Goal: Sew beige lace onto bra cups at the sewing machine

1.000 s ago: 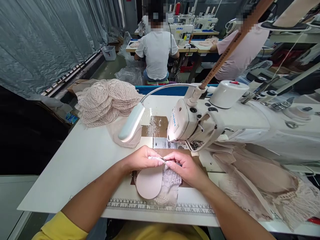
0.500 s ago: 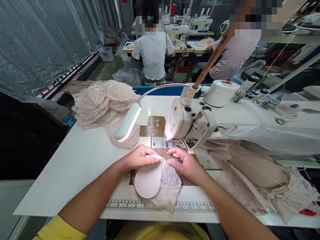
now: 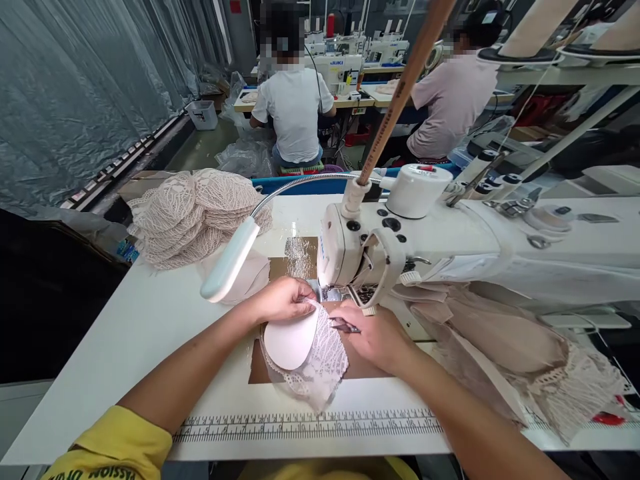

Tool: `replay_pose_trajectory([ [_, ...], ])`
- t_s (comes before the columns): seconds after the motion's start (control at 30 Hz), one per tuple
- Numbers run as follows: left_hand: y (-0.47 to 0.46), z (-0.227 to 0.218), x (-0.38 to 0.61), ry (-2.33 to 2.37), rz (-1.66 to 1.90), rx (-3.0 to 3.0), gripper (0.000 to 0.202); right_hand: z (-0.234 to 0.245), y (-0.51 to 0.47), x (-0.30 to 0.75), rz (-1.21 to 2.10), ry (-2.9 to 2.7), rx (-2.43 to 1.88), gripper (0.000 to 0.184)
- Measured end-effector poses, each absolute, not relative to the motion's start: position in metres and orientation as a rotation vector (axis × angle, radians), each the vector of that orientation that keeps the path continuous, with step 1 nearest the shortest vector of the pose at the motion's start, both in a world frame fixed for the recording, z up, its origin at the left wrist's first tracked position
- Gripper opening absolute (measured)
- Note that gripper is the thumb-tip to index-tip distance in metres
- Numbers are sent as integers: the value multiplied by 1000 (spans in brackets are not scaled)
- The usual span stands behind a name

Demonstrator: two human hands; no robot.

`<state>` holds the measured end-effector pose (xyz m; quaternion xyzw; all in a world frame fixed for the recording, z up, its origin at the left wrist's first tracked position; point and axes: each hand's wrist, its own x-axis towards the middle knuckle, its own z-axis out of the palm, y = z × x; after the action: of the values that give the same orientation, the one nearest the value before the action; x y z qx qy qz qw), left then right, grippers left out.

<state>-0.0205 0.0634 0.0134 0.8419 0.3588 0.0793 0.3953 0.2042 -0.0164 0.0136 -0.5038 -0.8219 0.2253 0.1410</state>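
Note:
My left hand [image 3: 290,300] pinches the top edge of a pale bra cup pad [image 3: 290,340] between thumb and fingers. A piece of lace fabric [image 3: 327,360] lies against the pad and hangs to its right, pointed at the bottom. Closed around small dark thread snips [image 3: 346,327], my right hand [image 3: 375,333] is at the lace's upper right edge, the tips pointing left. Both hands are just in front of the needle area of a white sewing machine [image 3: 345,250]. Part of the pad's top is hidden by my left fingers.
A stack of lace cups [image 3: 195,213] stands at the back left. In front of it, a lamp [image 3: 230,260] on a bendy neck overhangs more beige pieces [image 3: 253,277]. Beige lace fabric [image 3: 505,340] is heaped at right. A printed ruler [image 3: 310,427] runs along the front edge. Two people sit beyond.
My hands have moved slightly up toward the needle area with the pad and lace. The lace hangs more spread out, and the camera view has shifted.

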Motion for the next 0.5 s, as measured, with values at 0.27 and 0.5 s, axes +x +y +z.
replay_pose_trajectory([
  [0.27,8,41,-21,1008,254,2506,26,-1,-22,199,418,-2556,-1430,47],
  [0.5,-12,19,-17,1015,171,2630,41,-1,-24,195,308,-2556,-1458,45],
])
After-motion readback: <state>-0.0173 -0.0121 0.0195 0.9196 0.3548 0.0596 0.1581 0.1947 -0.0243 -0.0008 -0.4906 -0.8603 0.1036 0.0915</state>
